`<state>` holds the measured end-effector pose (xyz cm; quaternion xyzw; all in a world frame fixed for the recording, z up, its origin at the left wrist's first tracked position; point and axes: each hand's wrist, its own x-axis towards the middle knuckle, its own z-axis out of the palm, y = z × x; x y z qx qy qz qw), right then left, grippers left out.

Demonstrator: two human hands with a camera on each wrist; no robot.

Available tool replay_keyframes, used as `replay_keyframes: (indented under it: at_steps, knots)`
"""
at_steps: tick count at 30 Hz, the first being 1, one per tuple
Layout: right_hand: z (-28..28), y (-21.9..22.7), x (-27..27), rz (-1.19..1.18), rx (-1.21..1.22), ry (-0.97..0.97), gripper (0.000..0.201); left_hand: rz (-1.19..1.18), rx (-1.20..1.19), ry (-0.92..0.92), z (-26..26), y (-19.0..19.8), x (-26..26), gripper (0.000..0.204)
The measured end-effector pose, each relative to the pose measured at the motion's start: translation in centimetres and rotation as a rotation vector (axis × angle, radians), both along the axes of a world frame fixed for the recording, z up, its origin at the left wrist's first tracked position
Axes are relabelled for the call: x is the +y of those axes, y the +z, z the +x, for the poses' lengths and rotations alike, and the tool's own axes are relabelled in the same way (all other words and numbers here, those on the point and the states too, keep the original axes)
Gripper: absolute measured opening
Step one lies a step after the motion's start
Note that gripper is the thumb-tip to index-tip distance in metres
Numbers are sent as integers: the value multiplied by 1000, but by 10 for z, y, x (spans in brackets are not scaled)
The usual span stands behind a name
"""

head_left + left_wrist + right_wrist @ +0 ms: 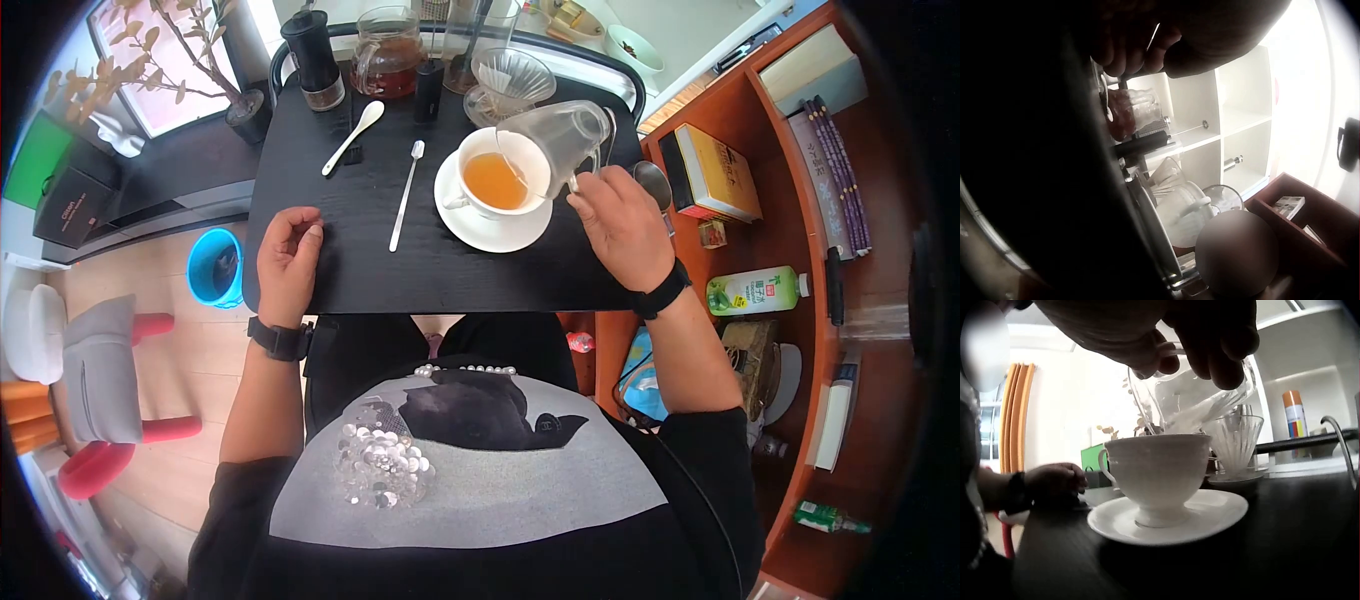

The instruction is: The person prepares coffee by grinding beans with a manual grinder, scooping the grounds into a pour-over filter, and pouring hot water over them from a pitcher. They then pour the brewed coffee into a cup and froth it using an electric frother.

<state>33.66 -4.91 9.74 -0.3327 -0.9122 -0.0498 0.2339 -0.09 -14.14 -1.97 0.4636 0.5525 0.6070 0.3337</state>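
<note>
My right hand (625,228) grips the handle of a clear glass jug (572,135), which is tipped with its mouth over a white teacup (1157,465). Amber liquid (494,182) lies inside the cup. Under the cup is a white saucer (497,238), flat on the black table. At the table's left side my left hand (288,256) rests with loosely bent fingers and holds nothing. Between the hands lie a long thin white spoon (402,205) and, farther back, a wider white spoon (362,122).
Along the back stand a black grinder (313,58), a glass pot (388,72) of reddish-brown liquid, a black handheld device (428,90) and a ribbed glass dripper (512,78). A dark metal rail (632,85) edges the table. A wooden shelf (770,180) is on the right.
</note>
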Motion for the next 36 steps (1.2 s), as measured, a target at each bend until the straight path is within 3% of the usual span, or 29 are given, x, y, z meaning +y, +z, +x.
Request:
replay_keyframes:
  at_steps: [2, 4, 5, 7, 11, 18, 31, 34, 36]
  knots:
    - [0, 0, 3, -23, 111, 22, 13, 3, 36, -2, 0, 2, 0, 15]
    - [-2, 3, 4, -597, 596, -187, 16, 10, 45, -4, 0, 2, 0, 15]
    - [-1, 4, 9, -590, 600, -189, 16, 11, 51, -5, 0, 2, 0, 15]
    - [0, 8, 28, -856, 1066, -252, 22, 30, 65, -12, 1, 2, 0, 15]
    - [-6, 8, 65, -897, 1338, -172, 23, 19, 40, -26, 0, 2, 0, 14]
    - [-19, -23, 119, -993, 1404, -284, 27, 14, 67, -44, -3, 0, -1, 14]
    - [-21, -66, 134, -1122, 1290, -441, 26, 52, 39, -39, -2, -2, 1, 13]
    - [-20, -68, 133, -1127, 1297, -437, 26, 12, 45, -49, -3, 0, 2, 13]
    - [-20, -68, 130, -1122, 1310, -437, 26, -140, 156, -86, -5, 10, 6, 16]
